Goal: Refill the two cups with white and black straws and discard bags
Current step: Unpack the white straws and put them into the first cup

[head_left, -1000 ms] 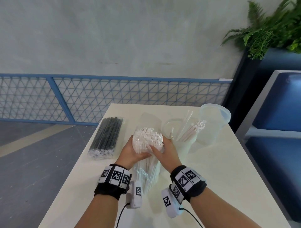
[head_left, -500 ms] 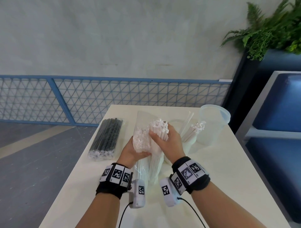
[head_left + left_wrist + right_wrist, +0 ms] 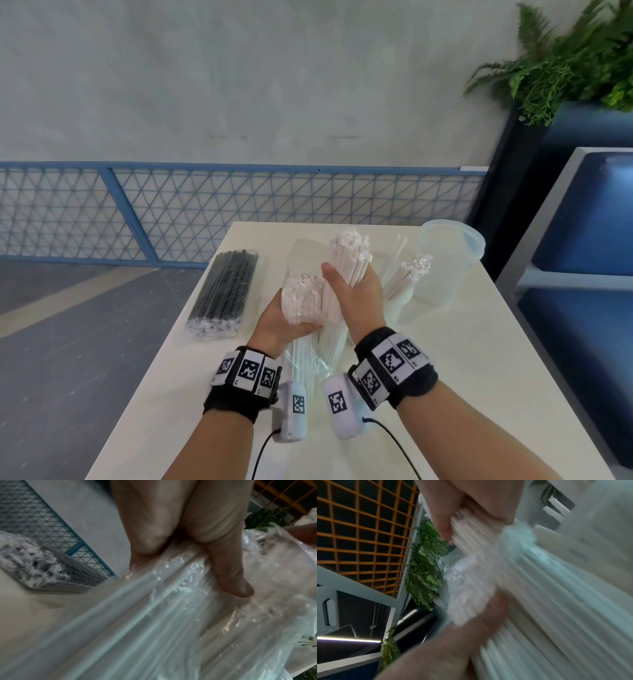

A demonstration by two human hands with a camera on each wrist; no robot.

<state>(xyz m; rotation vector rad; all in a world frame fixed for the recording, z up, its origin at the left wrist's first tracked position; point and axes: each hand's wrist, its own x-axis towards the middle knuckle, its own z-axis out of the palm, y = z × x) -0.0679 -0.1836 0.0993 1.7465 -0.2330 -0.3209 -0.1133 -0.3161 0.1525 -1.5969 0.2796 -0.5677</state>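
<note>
- left hand (image 3: 281,320) grip wrapped round the clear bag (image 3: 301,298) of white straws
- right hand (image 3: 356,291) grip clamped on a bunch of white straws (image 3: 349,253), lower ends hidden in the bag
- black straws pack (image 3: 222,291) at 9 o'clock on the tabletop (image 3: 462,377)
- both wrist views pretty blurry

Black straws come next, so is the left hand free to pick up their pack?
Probably not yet: the left hand holds the bag of white straws. The black straw pack lies unobstructed beside it.

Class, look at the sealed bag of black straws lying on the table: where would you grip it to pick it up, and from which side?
Grip the bag of black straws across its middle, coming down from above. It lies flat on the table as a long narrow bundle with nothing touching it, so a mid-length grip across the width should balance it; the crinkled near end would likely slip.
</note>
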